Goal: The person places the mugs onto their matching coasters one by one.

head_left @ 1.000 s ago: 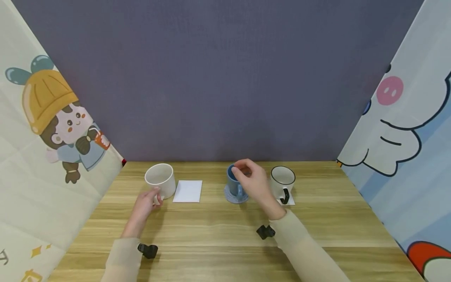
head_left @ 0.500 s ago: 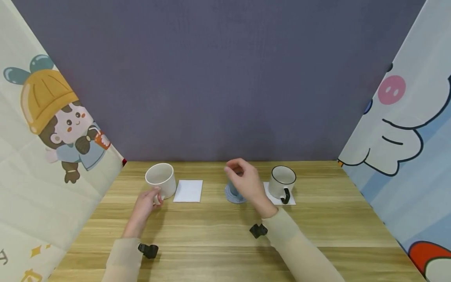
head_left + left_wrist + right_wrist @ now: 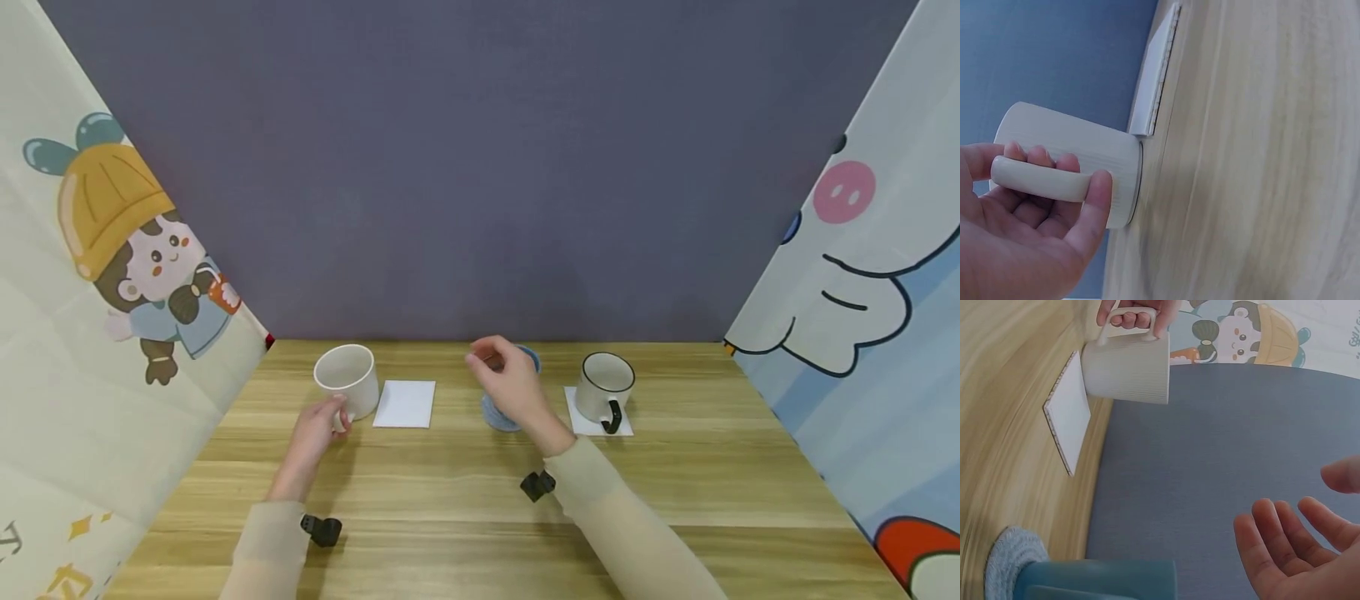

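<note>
A white ribbed mug stands on the wooden table at the left, and my left hand grips its handle between thumb and fingers. Beside this mug lies a white square coaster. My right hand is raised near a blue mug, apart from it, with its fingers loosely bent and nothing between them. That blue mug stands on a round woven blue-grey coaster. In the head view the hand hides most of the blue mug; part of its rim shows behind the knuckles.
On the right a cream mug with a black rim and black handle stands on another white square coaster. A grey-blue panel rises behind the table. Printed cloths hang at the left and right sides.
My right hand has moved left across the blue mug, uncovering the black-rimmed mug's coaster. My left hand keeps hold of the white mug's handle. The head view has shifted slightly.
</note>
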{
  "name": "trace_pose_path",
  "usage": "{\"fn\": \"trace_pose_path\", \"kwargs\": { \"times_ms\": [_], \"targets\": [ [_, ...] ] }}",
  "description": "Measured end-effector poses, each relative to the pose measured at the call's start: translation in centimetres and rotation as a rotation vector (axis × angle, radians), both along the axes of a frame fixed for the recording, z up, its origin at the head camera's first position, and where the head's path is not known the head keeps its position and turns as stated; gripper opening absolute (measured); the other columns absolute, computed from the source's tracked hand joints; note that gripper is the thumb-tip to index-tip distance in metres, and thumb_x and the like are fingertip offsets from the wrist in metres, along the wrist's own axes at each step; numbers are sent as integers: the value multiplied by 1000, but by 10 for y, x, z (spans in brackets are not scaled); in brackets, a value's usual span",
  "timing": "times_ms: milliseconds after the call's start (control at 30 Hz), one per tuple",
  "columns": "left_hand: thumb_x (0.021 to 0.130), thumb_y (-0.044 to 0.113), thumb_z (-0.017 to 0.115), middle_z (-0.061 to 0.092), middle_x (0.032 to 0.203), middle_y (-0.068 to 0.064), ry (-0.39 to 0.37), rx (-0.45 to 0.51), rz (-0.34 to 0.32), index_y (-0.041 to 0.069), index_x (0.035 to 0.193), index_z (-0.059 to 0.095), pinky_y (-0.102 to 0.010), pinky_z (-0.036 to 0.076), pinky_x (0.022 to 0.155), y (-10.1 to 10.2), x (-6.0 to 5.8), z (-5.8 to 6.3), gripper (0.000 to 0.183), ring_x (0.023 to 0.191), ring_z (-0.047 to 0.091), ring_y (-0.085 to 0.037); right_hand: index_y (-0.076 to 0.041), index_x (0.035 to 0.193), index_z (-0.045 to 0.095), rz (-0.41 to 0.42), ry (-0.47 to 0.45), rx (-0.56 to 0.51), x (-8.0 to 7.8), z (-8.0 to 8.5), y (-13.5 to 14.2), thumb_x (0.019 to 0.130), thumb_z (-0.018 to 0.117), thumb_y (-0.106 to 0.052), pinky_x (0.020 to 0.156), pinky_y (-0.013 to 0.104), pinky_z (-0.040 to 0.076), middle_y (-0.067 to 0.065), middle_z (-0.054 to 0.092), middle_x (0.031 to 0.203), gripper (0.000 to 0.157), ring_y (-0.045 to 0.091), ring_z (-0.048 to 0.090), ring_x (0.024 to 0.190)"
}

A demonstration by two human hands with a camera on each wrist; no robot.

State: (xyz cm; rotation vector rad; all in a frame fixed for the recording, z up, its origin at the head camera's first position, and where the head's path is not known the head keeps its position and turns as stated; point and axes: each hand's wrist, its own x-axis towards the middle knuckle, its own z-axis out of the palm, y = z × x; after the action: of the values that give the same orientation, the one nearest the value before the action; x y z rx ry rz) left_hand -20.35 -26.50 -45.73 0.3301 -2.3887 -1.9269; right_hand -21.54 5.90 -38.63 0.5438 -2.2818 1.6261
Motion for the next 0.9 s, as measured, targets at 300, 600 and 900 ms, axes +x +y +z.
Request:
{"fn": "trace_pose_path", "kwargs": {
  "times_ms": [300,600,900],
  "targets": [
    [108,29,49,59,77,-4,16,-6,26,4,76,57,-32,53,79,2,-2,-2,41,78,56,-16,-11,120,68,20,-44,38,-6,-4,-6,99,67,-26,80,38,53,3,68,104,26,20,64,94],
    [108,28,49,59,75,-3,-12,12,6,2,78,58,-32,54,76,-1,-4,-1,40,76,57,-16,-11,124,67,41,-79,61,-12,-8,-13,99,67,-27,86,41,53,4,68,108,29,21,64,98],
    [108,27,48,59,75,-2,-23,11,-3,0,82,58,-32,53,76,-3,-4,0,39,75,57,-16,-7,123,67,62,-76,84,-18,-13,-25,99,67,-23,88,40,54,6,68,104,29,22,65,97]
  ]
}}
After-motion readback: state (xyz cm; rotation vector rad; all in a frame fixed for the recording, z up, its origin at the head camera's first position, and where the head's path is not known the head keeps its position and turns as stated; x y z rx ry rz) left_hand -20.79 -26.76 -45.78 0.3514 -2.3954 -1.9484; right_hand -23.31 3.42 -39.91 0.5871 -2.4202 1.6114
